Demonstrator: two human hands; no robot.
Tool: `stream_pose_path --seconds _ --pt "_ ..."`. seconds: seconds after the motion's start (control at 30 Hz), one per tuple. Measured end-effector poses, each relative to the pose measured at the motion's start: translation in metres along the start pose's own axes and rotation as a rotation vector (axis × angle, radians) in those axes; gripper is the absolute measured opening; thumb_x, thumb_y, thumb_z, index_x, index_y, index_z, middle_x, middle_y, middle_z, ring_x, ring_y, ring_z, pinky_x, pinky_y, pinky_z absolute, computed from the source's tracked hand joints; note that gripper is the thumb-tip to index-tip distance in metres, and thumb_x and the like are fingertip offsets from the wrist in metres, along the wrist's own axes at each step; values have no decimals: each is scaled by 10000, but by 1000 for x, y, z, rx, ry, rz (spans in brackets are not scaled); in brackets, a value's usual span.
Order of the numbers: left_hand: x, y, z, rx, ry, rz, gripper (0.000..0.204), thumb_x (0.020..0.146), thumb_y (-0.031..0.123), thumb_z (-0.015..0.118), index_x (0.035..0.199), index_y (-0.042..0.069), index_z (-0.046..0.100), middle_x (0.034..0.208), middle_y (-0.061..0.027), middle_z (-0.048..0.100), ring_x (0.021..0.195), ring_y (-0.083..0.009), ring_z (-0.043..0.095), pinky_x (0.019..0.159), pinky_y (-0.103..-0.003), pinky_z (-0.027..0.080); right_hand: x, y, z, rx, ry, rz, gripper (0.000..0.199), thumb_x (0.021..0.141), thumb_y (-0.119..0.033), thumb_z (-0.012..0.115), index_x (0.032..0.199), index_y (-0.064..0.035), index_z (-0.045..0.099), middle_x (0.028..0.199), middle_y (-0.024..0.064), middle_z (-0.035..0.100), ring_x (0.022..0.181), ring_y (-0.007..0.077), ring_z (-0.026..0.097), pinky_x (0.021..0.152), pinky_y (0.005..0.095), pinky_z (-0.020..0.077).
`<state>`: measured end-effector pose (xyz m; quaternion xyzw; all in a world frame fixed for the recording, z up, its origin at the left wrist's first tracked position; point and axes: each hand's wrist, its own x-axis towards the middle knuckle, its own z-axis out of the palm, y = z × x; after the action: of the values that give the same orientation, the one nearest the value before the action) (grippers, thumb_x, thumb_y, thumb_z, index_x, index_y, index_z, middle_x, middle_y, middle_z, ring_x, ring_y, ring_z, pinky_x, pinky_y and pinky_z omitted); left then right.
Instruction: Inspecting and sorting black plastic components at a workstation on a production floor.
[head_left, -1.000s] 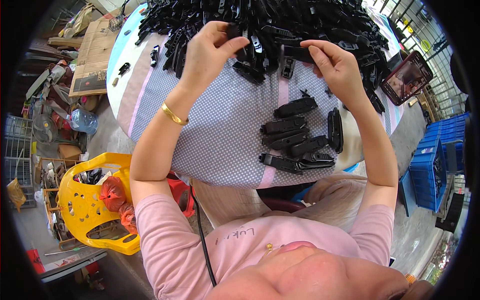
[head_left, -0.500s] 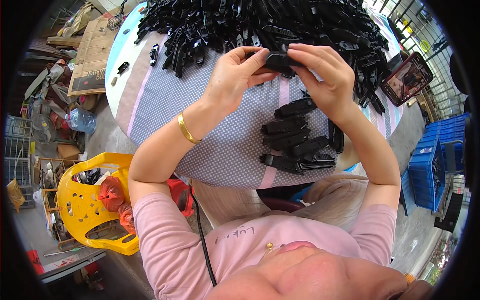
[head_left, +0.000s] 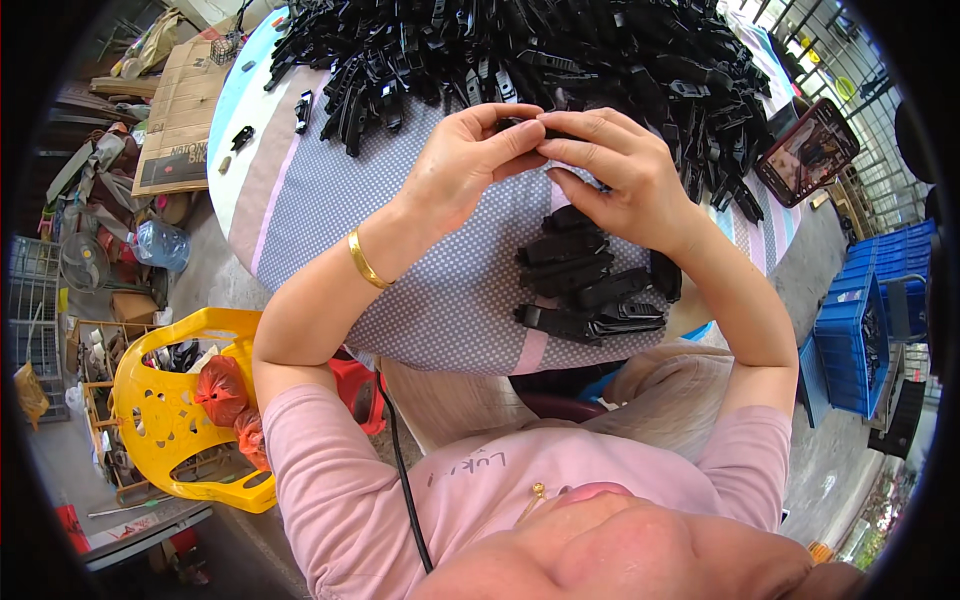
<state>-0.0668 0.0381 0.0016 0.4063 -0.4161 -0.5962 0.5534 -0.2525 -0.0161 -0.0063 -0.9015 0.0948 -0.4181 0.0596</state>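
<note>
Over the far part of the cloth-covered round table [head_left: 390, 250], my left hand [head_left: 465, 160] and my right hand [head_left: 625, 170] meet with bent fingers. Between their fingertips is a slim black plastic part [head_left: 512, 124], mostly covered by the fingers. Both hands are closed on it. Just behind them spreads a large heap of similar long black plastic parts [head_left: 580, 50]. Nearer to me, below my right hand, lies a small group of black parts [head_left: 580, 275], set down in loose rows close to the table's front edge.
A phone [head_left: 810, 155] stands tilted at the table's right rim. Blue crates [head_left: 850, 340] are on the floor to the right. At left are a yellow plastic chair [head_left: 150, 400] with red bags [head_left: 220, 390], a cardboard sheet [head_left: 185, 110] and a water bottle [head_left: 162, 244].
Both hands have turned and drawn closer together, hiding most of the black part that showed between them before. The right hand has dropped slightly toward me.
</note>
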Motion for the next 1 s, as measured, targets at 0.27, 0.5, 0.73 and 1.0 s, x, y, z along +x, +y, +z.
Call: stream_pose_path --seconds 0.27,0.5,0.73,1.0 --pt "-2 6 0 752 -70 517 320 785 92 694 1073 -11 599 859 -89 671 735 -138 645 654 -234 517 -3 10 -8 475 -164 534 485 709 -115 749 1145 6 573 1041 79 632 925 137 599 819 278 483" --pt "-8 9 0 1013 -57 603 340 742 139 733 1032 13 610 808 -100 662 710 -144 653 629 -232 522 0 -2 -14 284 -83 437 415 699 -109 761 1065 21 615 904 89 659 844 142 615 767 267 495" --pt "8 27 -18 1198 -283 625 366 694 176 763 1002 23 637 821 -107 647 725 -178 623 692 -274 507 -1 2 -10 287 -173 526 341 705 -116 746 1004 14 645 844 108 663 764 174 615 691 285 487" --pt "61 35 -195 1707 643 427 772 832 684 386 1248 47 519 1235 -178 546 1224 -304 445 1039 -375 306 -4 8 -5 364 -550 266 304 808 -227 629 1001 8 642 890 126 624 806 272 591 697 355 473"
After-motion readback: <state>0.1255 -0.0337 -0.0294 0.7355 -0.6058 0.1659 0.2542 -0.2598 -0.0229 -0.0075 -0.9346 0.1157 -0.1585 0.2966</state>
